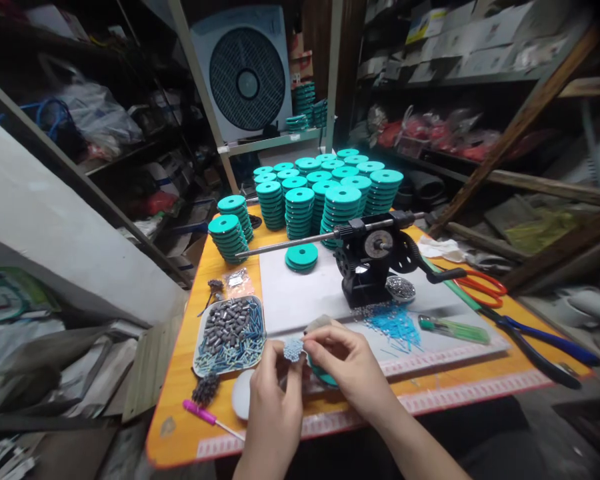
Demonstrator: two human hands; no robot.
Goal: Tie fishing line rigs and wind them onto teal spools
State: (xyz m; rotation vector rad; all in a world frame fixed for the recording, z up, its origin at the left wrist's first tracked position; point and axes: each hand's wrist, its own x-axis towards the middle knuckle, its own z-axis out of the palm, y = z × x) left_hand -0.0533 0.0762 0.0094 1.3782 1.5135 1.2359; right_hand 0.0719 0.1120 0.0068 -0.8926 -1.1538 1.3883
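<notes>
Near the table's front edge, my left hand [275, 393] is closed around a bundle of thin light-blue tubes [293, 349], their round ends facing up. My right hand [343, 353] is beside it, thumb and fingers pinched together at the bundle's right edge; what they grip is too small to make out. Under the right hand a teal spool [323, 375] shows in part. Left of my hands is a white tray [196, 357] of grey cylinders and short blue tubes. A white round lid-like thing [241, 395] lies partly behind my left hand.
A black hand-cranked winder [365, 273] with a long rod stands beyond my hands. Behind it rise several stacks of teal spools [343, 200]. Loose blue tubes [395, 327], a green cutter knife [455, 330], pliers [540, 340], orange scissors [480, 287] and a pink-handled screwdriver [200, 412] lie around.
</notes>
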